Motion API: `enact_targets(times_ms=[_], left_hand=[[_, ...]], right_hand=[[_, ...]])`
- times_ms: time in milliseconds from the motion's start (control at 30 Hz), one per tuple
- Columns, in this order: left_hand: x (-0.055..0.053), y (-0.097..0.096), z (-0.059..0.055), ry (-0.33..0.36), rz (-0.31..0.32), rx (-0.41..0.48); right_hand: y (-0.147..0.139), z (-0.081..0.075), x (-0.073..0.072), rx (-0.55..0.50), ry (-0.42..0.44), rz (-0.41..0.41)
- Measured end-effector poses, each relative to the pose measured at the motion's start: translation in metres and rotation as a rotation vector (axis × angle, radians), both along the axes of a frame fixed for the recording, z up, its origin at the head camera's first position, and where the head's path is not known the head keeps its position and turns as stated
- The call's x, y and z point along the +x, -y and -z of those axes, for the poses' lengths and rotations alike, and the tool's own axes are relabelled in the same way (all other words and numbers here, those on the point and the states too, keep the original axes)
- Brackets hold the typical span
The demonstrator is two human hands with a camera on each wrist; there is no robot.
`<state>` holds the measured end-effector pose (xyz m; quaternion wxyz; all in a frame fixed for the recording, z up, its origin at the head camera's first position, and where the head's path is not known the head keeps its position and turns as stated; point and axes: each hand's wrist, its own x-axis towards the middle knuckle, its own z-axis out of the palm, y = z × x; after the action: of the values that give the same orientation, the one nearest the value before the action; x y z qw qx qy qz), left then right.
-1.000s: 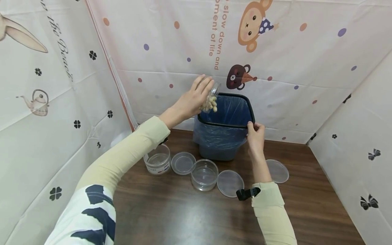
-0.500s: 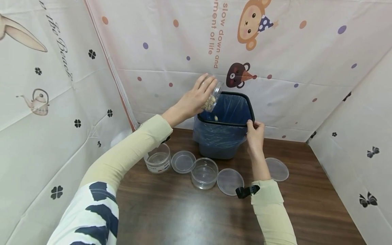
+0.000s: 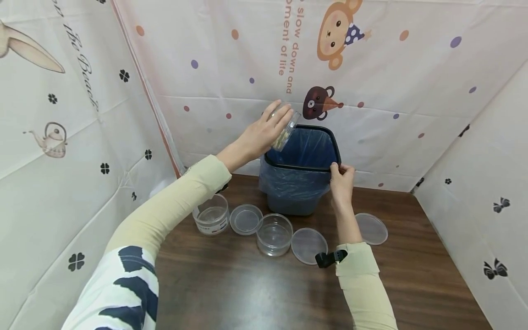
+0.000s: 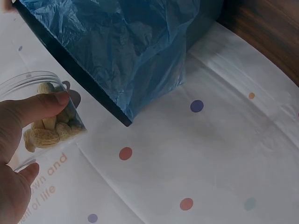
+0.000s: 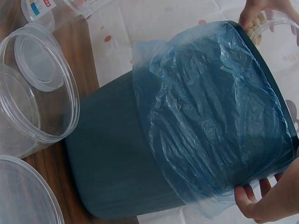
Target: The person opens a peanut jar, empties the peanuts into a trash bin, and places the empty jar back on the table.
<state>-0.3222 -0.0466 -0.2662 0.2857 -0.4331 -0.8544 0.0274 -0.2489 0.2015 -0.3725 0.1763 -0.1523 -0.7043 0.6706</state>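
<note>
In the head view, my left hand (image 3: 259, 135) grips a clear plastic jar (image 3: 290, 130), tilted above the left side of the bin. Several peanuts in their shells (image 4: 45, 136) lie inside the jar in the left wrist view. My thumb lies across the jar's side. The dark bin (image 3: 292, 205) stands upright, lined with a translucent blue bag (image 5: 201, 107) folded over its black rim (image 3: 305, 168). At the rim's near right corner, my right hand (image 3: 342, 183) pinches the edge and the bag. What lies at the bin's bottom is hidden.
In front of the bin stand a labelled clear tub (image 3: 212, 222) and an open clear tub (image 3: 274, 234). Round clear lids lie beside them: one between the tubs (image 3: 246, 219), one right of them (image 3: 309, 246), another (image 3: 371, 228) past my right forearm. Printed cloth walls surround the wooden table.
The jar has shifted slightly right, and its mouth has turned. Peanuts bunched at its mouth earlier; one fell toward the bin half a second ago. Fewer show now. My right hand stays on the rim.
</note>
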Motion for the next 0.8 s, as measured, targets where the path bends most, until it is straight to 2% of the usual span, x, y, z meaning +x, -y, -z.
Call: enact_targets(times_ms=[167, 300, 467, 800], left_hand=[[-0.0013, -0.0009, 0.0008, -0.017, 0.033, 0.013], [-0.0013, -0.0026, 0.0005, -0.003, 0.052, 0.018], [-0.0009, -0.0051, 0.0014, 0.015, 0.058, 0.015], [-0.0028, -0.0051, 0.0056, 0.008, 0.092, 0.018]], right_hand=[[0.0011, 0.0009, -0.0026, 0.0, -0.014, 0.011], [-0.0004, 0.0009, -0.0025, 0.001, -0.006, 0.013], [-0.0028, 0.0025, -0.002, -0.002, -0.008, 0.016], [-0.0015, 0.0018, -0.002, -0.01, -0.014, 0.005]])
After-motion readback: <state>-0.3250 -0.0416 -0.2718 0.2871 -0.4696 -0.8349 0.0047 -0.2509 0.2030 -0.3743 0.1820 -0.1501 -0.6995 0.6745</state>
